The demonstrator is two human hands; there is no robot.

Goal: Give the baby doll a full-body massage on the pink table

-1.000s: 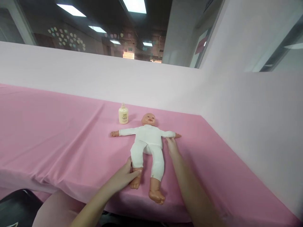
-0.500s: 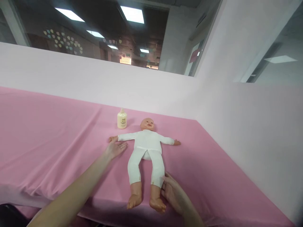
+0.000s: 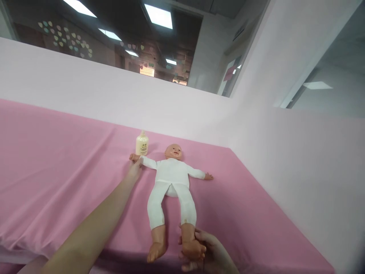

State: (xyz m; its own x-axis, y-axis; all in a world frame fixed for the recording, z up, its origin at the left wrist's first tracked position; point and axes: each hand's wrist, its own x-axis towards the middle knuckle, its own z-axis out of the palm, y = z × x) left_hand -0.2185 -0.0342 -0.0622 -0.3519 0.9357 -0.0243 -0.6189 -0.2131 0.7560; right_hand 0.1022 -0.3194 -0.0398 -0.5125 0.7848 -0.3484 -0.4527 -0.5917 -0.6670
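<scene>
A baby doll [image 3: 172, 171] with a white cloth body lies face up on a pink sheet, arms spread and bare feet toward me. My left hand [image 3: 136, 166] is closed around the doll's wrist on the left side, its fingers mostly hidden under the sleeve end. Around the doll's ankle on the right side, my right hand [image 3: 212, 249] is wrapped from below, with fingertips showing on the inner side of the leg. A cream bottle [image 3: 142, 144] with a narrow top stands upright just beyond the doll's left-side hand.
The pink sheet [image 3: 85, 152] covers a wide table whose front edge runs below the doll's feet. White walls [image 3: 256, 144] close off the back and right. Glass windows [image 3: 128, 34] above them show ceiling lights and heart-shaped stickers.
My left hand has gone from lying palm up beside the doll's arm to holding its wrist, now slightly raised. My right hand has slid down from the lower leg to the ankle.
</scene>
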